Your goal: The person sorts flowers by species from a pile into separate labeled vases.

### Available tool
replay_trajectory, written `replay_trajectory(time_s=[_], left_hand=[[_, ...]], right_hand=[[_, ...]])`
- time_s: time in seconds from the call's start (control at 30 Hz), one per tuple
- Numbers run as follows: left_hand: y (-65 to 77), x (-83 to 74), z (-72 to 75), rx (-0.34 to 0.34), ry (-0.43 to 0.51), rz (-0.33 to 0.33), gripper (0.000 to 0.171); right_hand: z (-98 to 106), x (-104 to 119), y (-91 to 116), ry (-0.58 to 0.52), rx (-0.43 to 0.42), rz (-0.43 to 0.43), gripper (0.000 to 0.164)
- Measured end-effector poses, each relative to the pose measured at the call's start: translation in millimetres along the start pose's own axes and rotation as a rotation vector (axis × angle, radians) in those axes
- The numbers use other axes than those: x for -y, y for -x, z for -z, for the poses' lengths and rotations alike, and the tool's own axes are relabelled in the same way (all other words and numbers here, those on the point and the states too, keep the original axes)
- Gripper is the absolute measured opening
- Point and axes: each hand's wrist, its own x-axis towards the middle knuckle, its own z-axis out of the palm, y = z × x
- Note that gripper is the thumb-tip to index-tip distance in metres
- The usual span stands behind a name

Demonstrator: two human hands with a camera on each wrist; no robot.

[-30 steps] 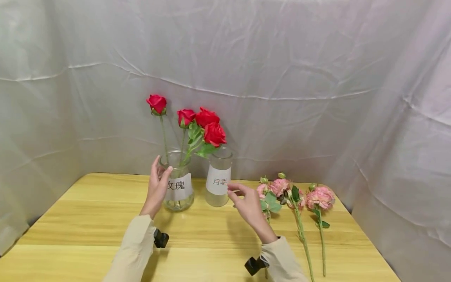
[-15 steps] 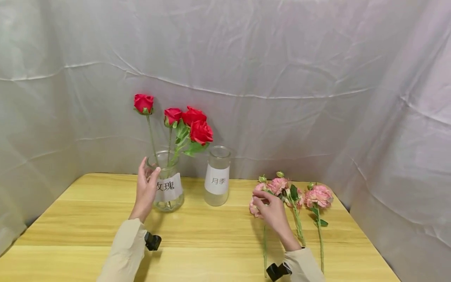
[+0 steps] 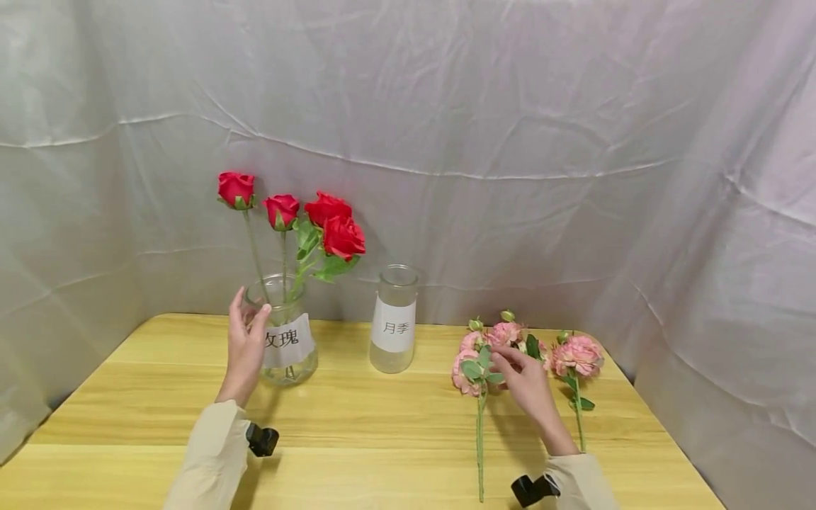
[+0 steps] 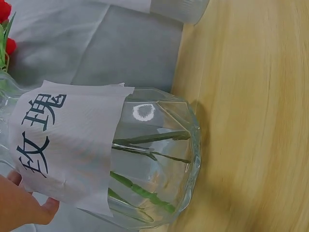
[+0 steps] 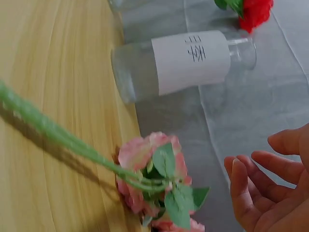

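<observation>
At the neck of a wide glass vase [image 3: 299,372] with a labelled paper band, my left hand [image 3: 245,354] grips the left side, thumb in front. Several red roses [image 3: 343,238] stand in that vase, and their green stems [image 4: 159,137] show through the glass in the left wrist view. My right hand [image 3: 528,382] hovers by the pink flowers on the right, its fingers loosely bent and holding nothing. Nearest to it is a pink flower stem [image 3: 481,439] with green leaves [image 5: 178,205]; the right wrist view shows a gap between hand and leaves.
A narrower glass vase [image 3: 391,363] with a white label [image 5: 190,63] stands upright between the hands, without flowers. Another pink flower [image 3: 576,355] lies at the far right of the wooden table [image 3: 357,439]. A grey cloth [image 3: 446,142] hangs behind.
My left hand has moved the wide vase with its roses to the left, away from the narrow vase. My right hand has gone from beside the narrow vase rightward to the pink flowers.
</observation>
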Motion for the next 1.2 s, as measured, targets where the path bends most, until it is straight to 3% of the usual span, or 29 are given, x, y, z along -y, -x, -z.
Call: replay_trajectory(time_s=[0.2, 0.37, 0.53, 0.6, 0.67, 0.83, 0.9, 1.0, 1.13, 1.2], left_hand=[[0.2, -4.3, 3.9, -0.024, 0.085, 0.051, 0.063], [-1.6, -5.1, 4.7, -0.024, 0.076, 0.053, 0.063], [-1.3, -8.7, 7.7, -0.081, 0.104, 0.125, 0.064], [-0.2, -10.8, 8.4, -0.139, 0.136, 0.132, 0.064], [1.6, -12.9, 7.9, -0.239, 0.173, 0.095, 0.061], [9.0, -20.0, 1.7, -0.626, 0.221, -0.128, 0.035], [14.7, -23.9, -3.5, -0.697, 0.209, -0.202, 0.027], [26.7, -28.4, -17.1, -0.630, 0.173, -0.294, 0.024], [47.6, -31.1, -43.7, -0.427, 0.112, -0.414, 0.025], [56.6, -30.7, -56.7, -0.332, 0.078, -0.444, 0.030]], right_hand=[[8.4, -9.8, -3.5, 0.026, -0.003, -0.024, 0.032], [10.1, -16.5, -5.9, 0.034, 0.008, -0.045, 0.032], [6.9, -21.5, -6.3, 0.045, 0.017, -0.065, 0.031], [4.9, -23.6, -5.7, 0.047, 0.030, -0.083, 0.031], [3.2, -25.3, -4.7, 0.046, 0.040, -0.099, 0.031], [1.5, -28.3, -3.7, 0.037, 0.051, -0.106, 0.030], [2.0, -29.4, -3.9, 0.037, 0.050, -0.109, 0.030], [3.5, -30.6, -3.2, 0.043, 0.048, -0.111, 0.029], [3.9, -32.2, -1.1, 0.059, 0.048, -0.114, 0.028], [2.8, -32.3, 0.2, 0.047, 0.058, -0.122, 0.029]])
